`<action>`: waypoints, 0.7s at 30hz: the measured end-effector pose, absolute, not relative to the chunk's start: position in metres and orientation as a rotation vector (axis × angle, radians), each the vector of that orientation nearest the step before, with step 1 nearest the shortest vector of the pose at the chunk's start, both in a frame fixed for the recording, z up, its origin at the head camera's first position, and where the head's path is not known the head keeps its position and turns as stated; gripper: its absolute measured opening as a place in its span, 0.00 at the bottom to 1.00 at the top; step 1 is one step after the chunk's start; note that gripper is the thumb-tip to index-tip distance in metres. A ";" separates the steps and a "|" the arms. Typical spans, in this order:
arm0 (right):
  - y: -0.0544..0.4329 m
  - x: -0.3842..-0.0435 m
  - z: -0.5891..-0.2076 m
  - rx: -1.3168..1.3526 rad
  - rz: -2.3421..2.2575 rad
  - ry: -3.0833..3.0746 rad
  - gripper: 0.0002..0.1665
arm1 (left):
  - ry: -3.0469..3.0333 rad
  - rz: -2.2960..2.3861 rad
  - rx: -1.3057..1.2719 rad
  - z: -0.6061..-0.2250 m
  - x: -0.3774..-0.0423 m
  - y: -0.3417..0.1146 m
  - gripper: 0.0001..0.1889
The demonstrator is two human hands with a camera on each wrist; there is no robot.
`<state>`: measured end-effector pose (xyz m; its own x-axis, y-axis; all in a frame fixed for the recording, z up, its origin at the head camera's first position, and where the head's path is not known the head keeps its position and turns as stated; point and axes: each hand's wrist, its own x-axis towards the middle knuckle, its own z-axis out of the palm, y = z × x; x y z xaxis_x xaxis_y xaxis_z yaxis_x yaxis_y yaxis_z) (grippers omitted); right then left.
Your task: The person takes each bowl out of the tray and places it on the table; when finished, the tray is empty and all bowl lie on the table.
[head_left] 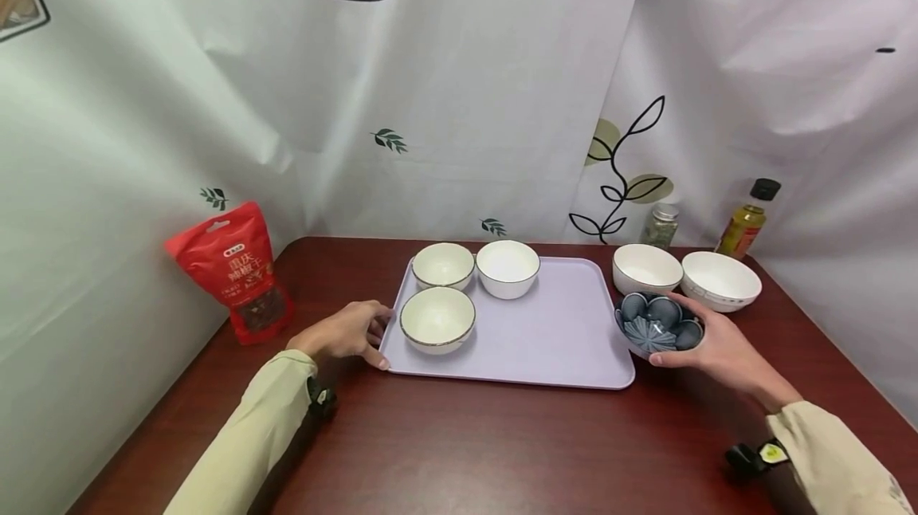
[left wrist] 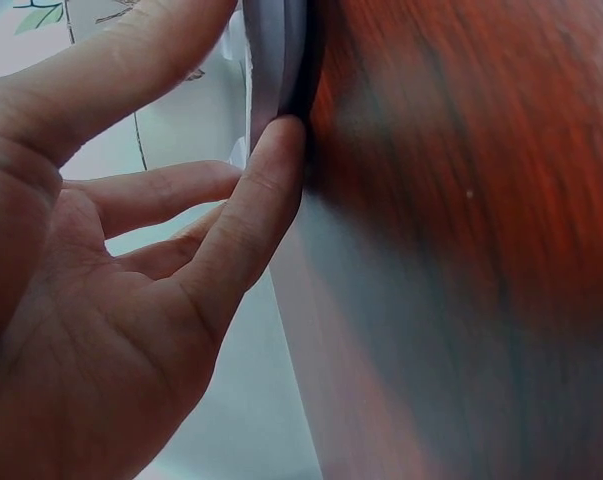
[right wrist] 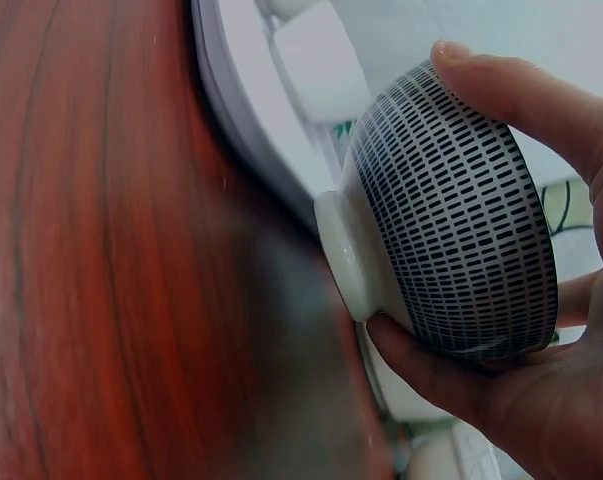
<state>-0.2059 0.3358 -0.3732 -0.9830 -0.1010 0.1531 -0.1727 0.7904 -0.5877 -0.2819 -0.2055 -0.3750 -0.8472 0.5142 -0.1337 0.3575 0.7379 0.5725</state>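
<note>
My right hand (head_left: 724, 347) holds a blue-and-white patterned bowl (right wrist: 446, 220) by its side and rim. Petal shapes show inside the bowl in the head view, where it overlaps the right edge of a pale lilac tray (head_left: 552, 340). In the right wrist view, its outside has rows of dark dashes above a plain white foot. My left hand (head_left: 351, 333) holds the tray's front left corner, thumb at the front and fingers along the left edge. On the tray's left half stand three white bowls with dark rims: a front bowl (head_left: 437, 320), a back left bowl (head_left: 443, 265) and a back right bowl (head_left: 508, 268).
Behind my right hand stand a white bowl (head_left: 647, 268) and another white bowl (head_left: 720, 280). Farther back are a spice jar (head_left: 660, 226) and an oil bottle (head_left: 746, 224). A red pouch (head_left: 240, 272) stands at the left. White printed cloth (head_left: 466, 100) hangs behind the brown table (head_left: 502, 451).
</note>
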 end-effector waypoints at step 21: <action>0.349 -0.219 -0.388 0.147 0.980 -2.877 0.62 | 2.659 0.802 0.651 -0.376 -0.282 -0.206 0.45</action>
<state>-0.2189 0.3490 -0.3876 -0.9905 -0.0591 0.1245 -0.1228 0.7885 -0.6027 -0.2825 -0.2063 -0.3762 -0.8566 0.4967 -0.1395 0.3367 0.7431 0.5783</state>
